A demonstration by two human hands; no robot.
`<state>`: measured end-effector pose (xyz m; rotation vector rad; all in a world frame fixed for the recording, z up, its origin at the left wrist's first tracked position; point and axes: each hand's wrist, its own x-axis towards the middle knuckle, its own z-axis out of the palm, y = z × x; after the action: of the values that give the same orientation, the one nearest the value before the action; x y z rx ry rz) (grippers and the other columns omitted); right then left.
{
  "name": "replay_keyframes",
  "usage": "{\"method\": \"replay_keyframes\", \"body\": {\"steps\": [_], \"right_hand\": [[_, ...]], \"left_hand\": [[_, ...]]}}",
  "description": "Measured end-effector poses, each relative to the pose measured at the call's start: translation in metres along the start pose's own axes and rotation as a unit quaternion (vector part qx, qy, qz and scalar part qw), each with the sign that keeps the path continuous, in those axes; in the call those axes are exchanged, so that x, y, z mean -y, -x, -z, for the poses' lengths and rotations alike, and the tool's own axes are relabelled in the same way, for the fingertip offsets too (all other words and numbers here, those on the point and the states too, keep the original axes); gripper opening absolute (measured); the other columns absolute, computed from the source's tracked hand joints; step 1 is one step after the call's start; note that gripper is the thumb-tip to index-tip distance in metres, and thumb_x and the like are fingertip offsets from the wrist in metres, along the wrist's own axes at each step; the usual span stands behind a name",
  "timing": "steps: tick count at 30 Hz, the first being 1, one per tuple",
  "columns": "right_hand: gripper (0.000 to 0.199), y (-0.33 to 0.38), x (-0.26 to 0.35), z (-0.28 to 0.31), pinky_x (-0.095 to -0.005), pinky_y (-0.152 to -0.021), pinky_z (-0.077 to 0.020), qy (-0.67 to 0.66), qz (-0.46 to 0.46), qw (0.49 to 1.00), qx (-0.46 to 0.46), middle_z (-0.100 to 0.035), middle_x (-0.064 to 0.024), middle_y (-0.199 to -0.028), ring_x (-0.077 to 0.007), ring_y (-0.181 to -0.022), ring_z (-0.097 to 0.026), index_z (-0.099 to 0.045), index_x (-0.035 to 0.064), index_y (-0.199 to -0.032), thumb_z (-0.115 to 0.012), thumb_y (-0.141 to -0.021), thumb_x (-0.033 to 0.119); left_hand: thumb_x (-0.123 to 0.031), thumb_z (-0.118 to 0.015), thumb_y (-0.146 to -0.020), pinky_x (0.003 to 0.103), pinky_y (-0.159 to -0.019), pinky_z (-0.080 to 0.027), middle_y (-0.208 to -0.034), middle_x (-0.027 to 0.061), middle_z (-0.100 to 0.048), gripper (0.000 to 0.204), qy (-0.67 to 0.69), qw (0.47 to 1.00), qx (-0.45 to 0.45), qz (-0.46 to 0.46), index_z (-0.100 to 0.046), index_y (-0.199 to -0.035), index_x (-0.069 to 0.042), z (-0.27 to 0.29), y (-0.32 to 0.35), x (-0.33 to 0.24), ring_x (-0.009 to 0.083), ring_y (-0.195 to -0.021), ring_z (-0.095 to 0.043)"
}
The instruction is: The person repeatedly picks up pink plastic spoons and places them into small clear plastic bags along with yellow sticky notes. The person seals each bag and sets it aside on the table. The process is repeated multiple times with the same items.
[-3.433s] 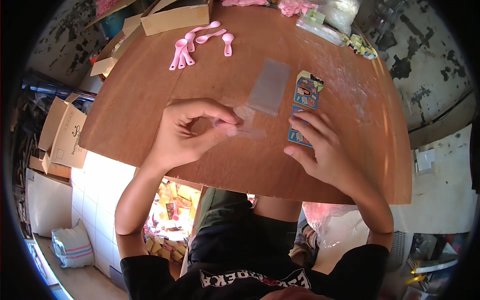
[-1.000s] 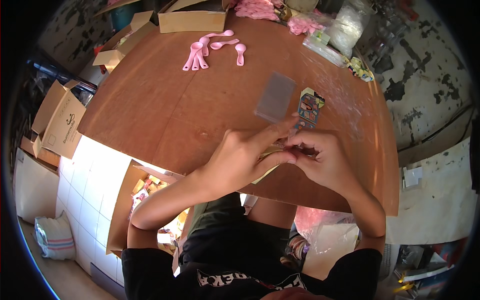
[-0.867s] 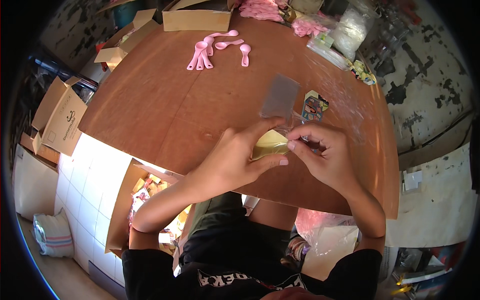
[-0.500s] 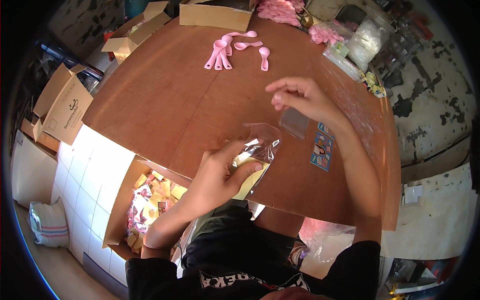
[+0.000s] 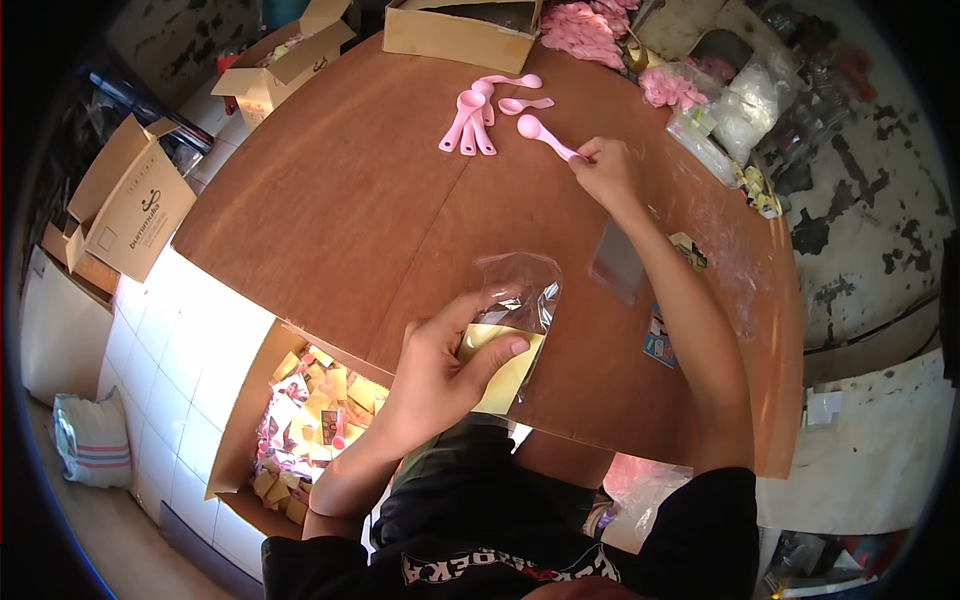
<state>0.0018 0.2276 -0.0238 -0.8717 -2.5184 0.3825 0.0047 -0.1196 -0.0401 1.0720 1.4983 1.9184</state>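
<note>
Near the front edge of the brown table, my left hand (image 5: 450,355) is closed on a clear plastic bag (image 5: 525,285) with a pale yellow card (image 5: 492,372) inside. The bag's top sticks out past my fingers. Farther off, my right hand (image 5: 608,172) pinches the handle end of a pink spoon (image 5: 545,136), whose bowl points away to the left. Left of it lies a cluster of pink spoons (image 5: 468,122) with another pink spoon (image 5: 525,104) beside it. Under my right forearm are a stack of clear bags (image 5: 616,262) and a blue printed card (image 5: 658,338), partly covered.
An open carton (image 5: 232,440) full of packed yellow-card bags stands below the table's left edge. Cardboard boxes (image 5: 140,205) stand at the left, and one box (image 5: 460,35) sits at the far edge. Pink spoons (image 5: 585,35) and plastic bags (image 5: 750,95) are heaped at the far right.
My right hand has moved away from me and taken hold of the single pink spoon, which is now tilted. My left hand still holds the bag. The whole view has shifted slightly.
</note>
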Motion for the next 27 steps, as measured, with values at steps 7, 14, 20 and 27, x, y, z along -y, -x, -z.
{"method": "replay_keyframes", "body": {"steps": [7,14,20,27], "right_hand": [[0.021,0.096,0.050,0.108,-0.0284,-0.071,-0.0562,-0.451,0.030,0.891,-0.042,-0.068,-0.0079,-0.090,-0.0133,-0.079,-0.067,-0.065,-0.0028,-0.106,-0.062,-0.099,0.016],[0.025,0.150,0.068,0.151,-0.0311,-0.073,-0.0582,-0.551,0.091,0.829,0.011,-0.070,-0.0132,-0.095,-0.0170,-0.081,-0.069,-0.062,-0.0054,-0.111,-0.059,-0.100,0.017],[0.024,0.158,0.070,0.158,-0.0290,-0.073,-0.0576,-0.524,0.077,0.846,0.064,-0.070,-0.0116,-0.092,-0.0163,-0.079,-0.069,-0.063,-0.0056,-0.111,-0.061,-0.099,0.015],[0.021,0.165,0.068,0.177,-0.0251,-0.070,-0.0549,-0.484,0.112,0.867,0.046,-0.070,-0.0076,-0.089,-0.0115,-0.076,-0.067,-0.066,-0.0046,-0.107,-0.065,-0.096,0.013]], "left_hand": [[-0.009,-0.073,-0.089,0.027,-0.071,-0.052,-0.091,0.0162,-0.073,0.038,-0.018,1.000,0.006,0.001,-0.061,-0.123,0.001,0.001,-0.006,-0.003,0.0115,-0.081,-0.069],[-0.007,-0.074,-0.088,0.025,-0.081,-0.051,-0.104,0.0099,-0.073,0.042,-0.079,0.996,0.048,-0.001,-0.059,-0.126,0.003,-0.021,-0.005,-0.011,0.0076,-0.092,-0.064],[-0.007,-0.076,-0.086,0.026,-0.084,-0.051,-0.104,0.0097,-0.074,0.044,-0.094,0.991,0.085,-0.053,-0.060,-0.126,0.002,-0.038,0.000,-0.023,0.0087,-0.096,-0.065],[-0.001,-0.074,-0.085,0.029,-0.090,-0.051,-0.112,0.0135,-0.070,0.050,-0.013,0.994,0.098,-0.036,-0.055,-0.131,0.004,-0.055,0.002,-0.019,0.0162,-0.103,-0.066]]}}
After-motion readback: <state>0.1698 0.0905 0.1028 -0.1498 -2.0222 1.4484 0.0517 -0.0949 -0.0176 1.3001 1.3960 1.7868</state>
